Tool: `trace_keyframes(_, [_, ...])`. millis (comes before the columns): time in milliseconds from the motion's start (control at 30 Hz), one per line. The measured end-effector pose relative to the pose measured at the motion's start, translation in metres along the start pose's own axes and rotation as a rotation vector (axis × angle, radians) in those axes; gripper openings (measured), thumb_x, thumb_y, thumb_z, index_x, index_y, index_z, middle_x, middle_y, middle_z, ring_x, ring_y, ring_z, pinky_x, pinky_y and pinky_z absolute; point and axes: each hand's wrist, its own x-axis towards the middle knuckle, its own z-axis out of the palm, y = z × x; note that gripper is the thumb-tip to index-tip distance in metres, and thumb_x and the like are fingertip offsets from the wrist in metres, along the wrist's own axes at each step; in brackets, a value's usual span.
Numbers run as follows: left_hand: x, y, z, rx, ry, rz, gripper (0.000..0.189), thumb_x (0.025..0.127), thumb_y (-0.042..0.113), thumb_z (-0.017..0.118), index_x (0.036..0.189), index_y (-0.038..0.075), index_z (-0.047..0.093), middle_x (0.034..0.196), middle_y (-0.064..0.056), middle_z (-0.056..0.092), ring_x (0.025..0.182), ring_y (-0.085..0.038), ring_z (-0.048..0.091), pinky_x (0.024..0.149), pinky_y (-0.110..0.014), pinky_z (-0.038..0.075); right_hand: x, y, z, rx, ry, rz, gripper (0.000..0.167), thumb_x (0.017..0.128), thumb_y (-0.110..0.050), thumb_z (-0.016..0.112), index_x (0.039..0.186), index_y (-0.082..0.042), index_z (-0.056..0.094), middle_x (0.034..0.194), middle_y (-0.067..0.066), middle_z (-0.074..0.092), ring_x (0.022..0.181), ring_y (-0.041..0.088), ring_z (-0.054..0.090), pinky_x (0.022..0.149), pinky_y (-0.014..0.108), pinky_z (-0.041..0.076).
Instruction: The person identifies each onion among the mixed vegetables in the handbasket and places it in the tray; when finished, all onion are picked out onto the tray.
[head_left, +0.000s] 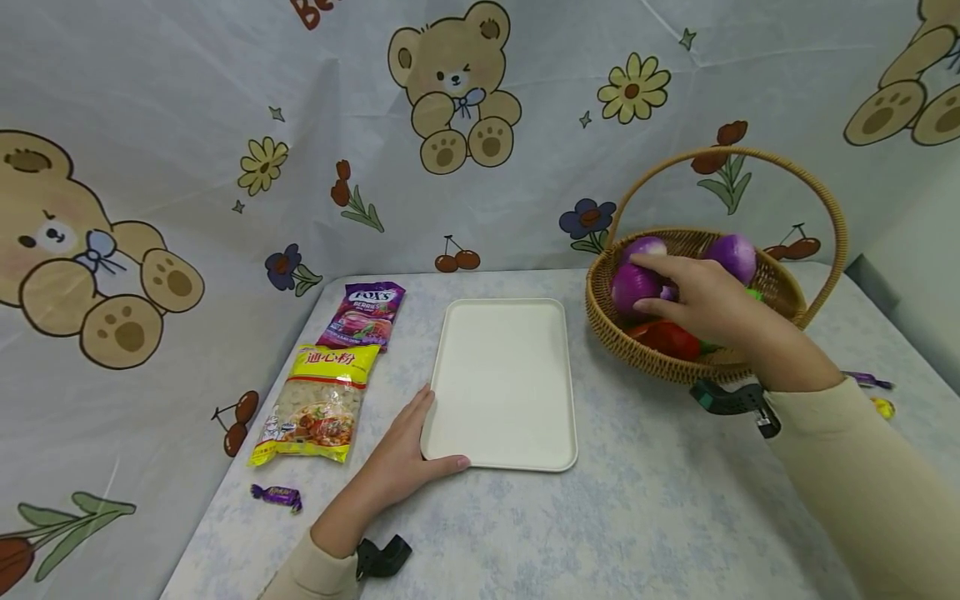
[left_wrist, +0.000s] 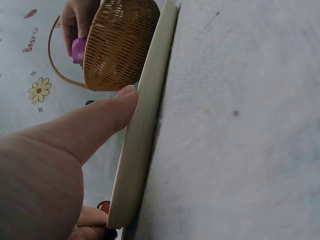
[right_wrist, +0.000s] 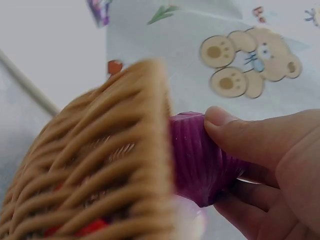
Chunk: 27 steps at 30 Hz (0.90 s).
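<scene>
My right hand (head_left: 701,300) reaches into a wicker basket (head_left: 652,358) and grips a purple onion (head_left: 632,289) between thumb and fingers. In the right wrist view the onion (right_wrist: 200,155) shows a ridged skin, partly hidden by the basket's rim. Another onion (head_left: 647,247) lies just behind it, and one more (head_left: 733,255) is at the basket's back right. A red vegetable (head_left: 671,339) lies below the hand. My left hand (head_left: 401,454) rests at the near left corner of a white tray (head_left: 502,383), thumb against the near edge and fingers along the left side.
Left of the tray lie a purple FOX'S candy bag (head_left: 365,315), a yellow pasta bag (head_left: 318,404) and a purple wrapped candy (head_left: 277,497). Small wrapped candies (head_left: 883,407) lie right of the basket. The basket's tall handle (head_left: 836,225) arches overhead; a bear-print cloth hangs behind.
</scene>
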Motion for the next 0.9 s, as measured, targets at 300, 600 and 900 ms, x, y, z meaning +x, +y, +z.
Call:
trace_keyframes(300, [-0.001,-0.002,0.0,-0.001,0.0,-0.004,0.125,0.08,0.064,0.086,0.17,0.013,0.017,0.174,-0.001,0.012,0.158,-0.025,0.012,0.121,-0.06,0.021,-0.014,-0.03,-0.004,0.077,0.087,-0.088,0.072,0.094,-0.012,0.082,0.159,-0.012,0.05,0.148,0.02,0.058,0.124,0.044,0.062,0.098,0.062,0.05])
trace_keyframes(600, [0.001,-0.003,0.0,0.019,-0.004,-0.011,0.126,0.079,0.064,0.086,0.17,0.012,0.017,0.174,-0.002,0.012,0.158,-0.026,0.013,0.121,-0.058,0.022,-0.019,-0.061,0.025,0.094,0.139,-0.429,0.071,0.085,-0.003,0.088,0.149,-0.001,0.058,0.145,0.012,0.063,0.129,0.032,0.061,0.11,0.029,0.043])
trace_keyframes(900, [0.001,-0.002,0.0,0.015,-0.003,-0.017,0.126,0.079,0.064,0.087,0.17,0.011,0.018,0.174,-0.002,0.012,0.158,-0.026,0.013,0.121,-0.059,0.022,-0.027,-0.081,0.079,0.226,-0.132,-0.413,0.064,0.089,-0.016,0.088,0.146,-0.001,0.061,0.143,0.01,0.063,0.124,0.025,0.065,0.099,0.043,0.054])
